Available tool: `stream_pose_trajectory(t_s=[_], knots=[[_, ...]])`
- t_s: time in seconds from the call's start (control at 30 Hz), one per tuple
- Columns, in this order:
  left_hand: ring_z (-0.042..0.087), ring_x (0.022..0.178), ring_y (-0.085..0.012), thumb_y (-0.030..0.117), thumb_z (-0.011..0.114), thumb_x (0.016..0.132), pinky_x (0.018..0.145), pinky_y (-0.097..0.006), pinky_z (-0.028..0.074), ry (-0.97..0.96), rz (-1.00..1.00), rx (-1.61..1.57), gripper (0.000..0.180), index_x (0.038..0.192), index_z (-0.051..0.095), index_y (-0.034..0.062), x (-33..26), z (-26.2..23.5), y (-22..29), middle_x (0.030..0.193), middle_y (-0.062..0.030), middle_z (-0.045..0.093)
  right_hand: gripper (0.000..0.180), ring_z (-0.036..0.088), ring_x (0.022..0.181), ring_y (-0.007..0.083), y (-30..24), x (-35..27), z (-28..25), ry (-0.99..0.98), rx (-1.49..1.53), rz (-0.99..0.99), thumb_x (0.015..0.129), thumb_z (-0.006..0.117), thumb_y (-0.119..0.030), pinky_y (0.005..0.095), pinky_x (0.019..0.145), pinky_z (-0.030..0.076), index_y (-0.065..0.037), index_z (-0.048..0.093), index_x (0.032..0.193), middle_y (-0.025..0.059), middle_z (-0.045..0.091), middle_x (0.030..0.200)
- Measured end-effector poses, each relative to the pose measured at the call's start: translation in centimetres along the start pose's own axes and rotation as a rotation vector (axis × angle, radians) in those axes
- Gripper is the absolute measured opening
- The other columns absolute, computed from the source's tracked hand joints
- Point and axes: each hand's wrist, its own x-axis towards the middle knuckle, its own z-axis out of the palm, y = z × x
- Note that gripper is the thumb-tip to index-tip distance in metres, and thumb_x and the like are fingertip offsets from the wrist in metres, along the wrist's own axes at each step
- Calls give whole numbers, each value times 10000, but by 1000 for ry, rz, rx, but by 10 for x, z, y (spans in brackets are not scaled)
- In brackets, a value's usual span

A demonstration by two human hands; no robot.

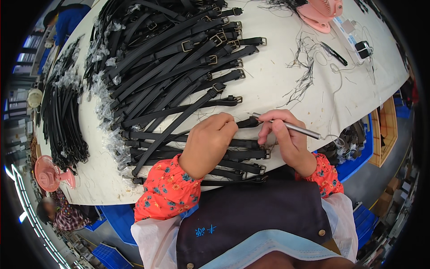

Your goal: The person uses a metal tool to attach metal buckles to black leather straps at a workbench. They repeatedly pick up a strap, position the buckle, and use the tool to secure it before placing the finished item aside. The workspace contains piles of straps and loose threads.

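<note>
My left hand [209, 141] is closed on a black belt-like strap [247, 122], whose end sticks out to the right of the fingers. In my right hand [289, 143] is a slim silver pen-shaped tool [304, 131], gripped between thumb and fingers. Its thin tip touches or nearly touches the strap's end; I cannot tell which. A thin pale cord seems to run from the tool's rear end. Beneath and beside both hands lie several more black straps [244, 154] with brass-coloured buckles, their ends toward the right.
A large heap of buckled straps [170, 67] covers the table's middle, with clear plastic wrap [107, 98] along its left side. Farther right are loose black threads [302, 76], a black-handled cutter [334, 54], a power strip [351, 38] and a pink fan [320, 13]. Blue bins stand below the table.
</note>
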Motion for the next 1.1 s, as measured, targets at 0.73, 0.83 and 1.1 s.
stream_pose_trajectory(t_s=[0.73, 0.83, 1.1], knots=[[637, 695, -255, -28, 703, 894, 612, -322, 492, -47, -228, -288, 114, 994, 660, 7, 9, -1, 8, 883, -129, 646, 288, 627, 671, 67, -3, -3, -3, -43, -32, 114, 1103, 485, -231, 221, 618, 510, 2, 648, 1144, 33, 650, 774], [611, 666, -218, -25, 693, 910, 602, -305, 480, -19, -256, -350, 102, 998, 650, 2, 7, -1, 5, 846, -126, 639, 282, 638, 675, 78, -1, -3, -3, -71, -53, 113, 1096, 498, -222, 231, 617, 527, 6, 662, 1124, 51, 655, 847], [537, 631, -159, -26, 679, 926, 582, -273, 452, -21, -277, -379, 79, 993, 647, -1, 9, -4, 7, 791, -103, 616, 280, 662, 687, 106, -2, -1, -2, -89, -133, 112, 1086, 517, -216, 252, 615, 551, 12, 679, 1096, 92, 647, 1005]])
